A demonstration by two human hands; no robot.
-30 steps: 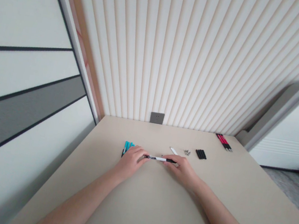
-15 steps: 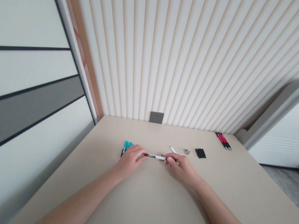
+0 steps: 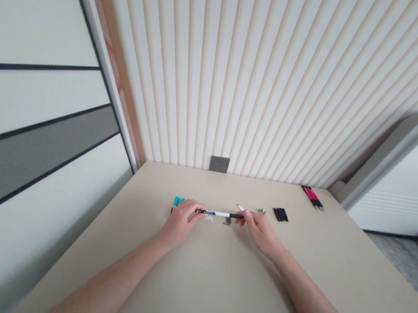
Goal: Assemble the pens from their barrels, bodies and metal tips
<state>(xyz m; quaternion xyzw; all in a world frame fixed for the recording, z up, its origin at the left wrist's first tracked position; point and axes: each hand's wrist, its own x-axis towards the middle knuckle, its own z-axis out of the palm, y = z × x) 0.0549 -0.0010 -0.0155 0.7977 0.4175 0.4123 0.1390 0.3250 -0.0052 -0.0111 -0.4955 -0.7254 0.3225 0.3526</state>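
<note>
The left hand (image 3: 180,220) and right hand (image 3: 260,232), each grip pinching one end, hold a pen (image 3: 222,214) above the desk (image 3: 210,286); it seems largely assembled; red pens (image 3: 312,197) look whole; black tubes (image 3: 280,215) lie loose

pen (image 3: 221,214) | black, white mid-section | straight, roughly level, crosswise | held at both ends

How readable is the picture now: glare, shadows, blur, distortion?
Head view: soft light, no harsh glare on the table; faint shadow beside the right forearm; same view: the ribbed wall fans out toward the top, the upper right corner darkens, and print on the pen is too soft to read.
</note>
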